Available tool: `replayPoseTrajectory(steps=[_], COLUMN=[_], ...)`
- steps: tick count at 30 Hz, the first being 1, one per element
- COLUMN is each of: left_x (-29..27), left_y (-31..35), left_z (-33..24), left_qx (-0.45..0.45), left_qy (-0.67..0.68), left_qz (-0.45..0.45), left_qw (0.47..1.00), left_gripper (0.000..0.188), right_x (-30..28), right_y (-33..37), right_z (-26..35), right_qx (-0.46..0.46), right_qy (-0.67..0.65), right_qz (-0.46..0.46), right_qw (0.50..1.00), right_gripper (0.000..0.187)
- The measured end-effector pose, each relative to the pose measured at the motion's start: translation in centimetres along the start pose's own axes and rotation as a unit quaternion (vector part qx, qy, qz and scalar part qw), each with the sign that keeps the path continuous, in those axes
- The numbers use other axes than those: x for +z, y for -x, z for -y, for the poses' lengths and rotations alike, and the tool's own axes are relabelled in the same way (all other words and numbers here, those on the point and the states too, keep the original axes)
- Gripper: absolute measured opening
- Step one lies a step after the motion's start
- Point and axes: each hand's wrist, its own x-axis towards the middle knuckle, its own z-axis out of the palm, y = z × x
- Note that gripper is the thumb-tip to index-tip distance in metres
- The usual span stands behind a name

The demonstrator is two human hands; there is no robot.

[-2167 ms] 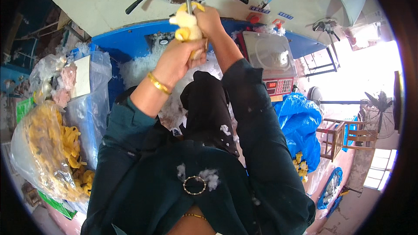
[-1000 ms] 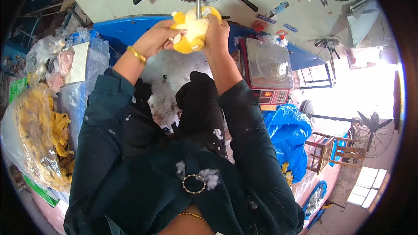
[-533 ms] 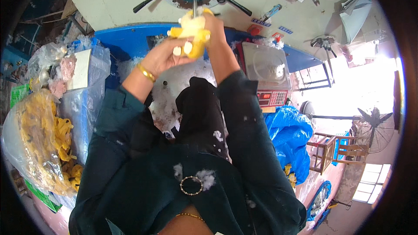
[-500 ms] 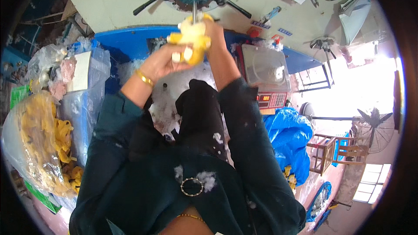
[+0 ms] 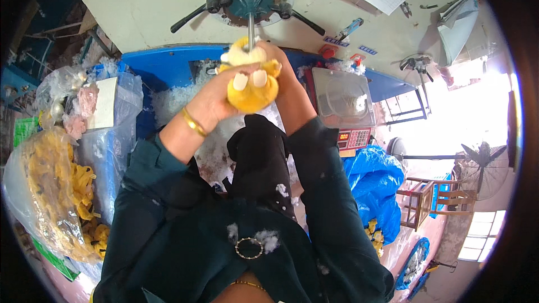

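The yellow plush toy (image 5: 254,94) is, in the head view, held out in front of the person at the lower end of a metal tube (image 5: 251,29), its rounded yellow end toward the body and two pale oval patches facing up. The left hand (image 5: 216,94), with a gold bracelet (image 5: 193,122) at the wrist, is curled firmly around the toy from the left, the thumb side lying across it; its other fingers are hidden beneath. The right hand (image 5: 273,54) is bent around the toy's upper right part, close to the tube, though how tightly it grips cannot be told. Whether the tube goes into the toy is hidden too. The tube comes out of a dark green fitting (image 5: 251,1) on a pale panel (image 5: 140,5), with a black lever (image 5: 189,18) slanting down on either side. White fluff (image 5: 178,102) lies beneath the hands. Off to the left sits a clear bag (image 5: 42,185) of yellow fabric pieces; to the right are a red scale (image 5: 353,138) and a blue plastic bag (image 5: 373,178).
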Motion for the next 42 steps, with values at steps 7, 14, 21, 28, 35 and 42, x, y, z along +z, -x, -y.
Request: replayPoseTrajectory(steps=[7,14,21,28,35,42], left_x=[0.6,-2.8,-0.8,1.2,0.7,1.6], left_y=[2.9,-3.3,-0.5,2.8,2.8,6.1], left_z=[0.7,-3.4,-0.8,0.5,0.4,2.9], left_qx=[-0.001,0.155,0.049,0.050,0.042,0.081], left_qy=[0.014,-0.260,0.023,0.004,-0.061,-0.303], left_qz=[-0.036,0.089,0.028,-0.034,-0.046,-0.017], left_qw=[0.999,0.949,0.998,0.998,0.996,0.949], left_gripper=[0.035,0.031,0.034,0.038,0.037,0.041], right_x=[1.5,-2.3,0.0,2.2,0.6,-1.1], right_y=[3.8,-1.9,1.4,4.8,4.3,7.2], right_z=[-1.2,-2.4,-1.0,-1.5,-3.5,-4.6], right_qx=[-0.001,-0.063,-0.027,-0.045,-0.122,-0.212], right_qy=[-0.200,-0.290,-0.236,-0.226,-0.183,0.169], right_qz=[-0.016,0.127,0.021,-0.005,0.064,-0.133], right_qw=[0.980,0.946,0.971,0.973,0.973,0.953], right_gripper=[0.038,0.032,0.034,0.044,0.045,0.023])
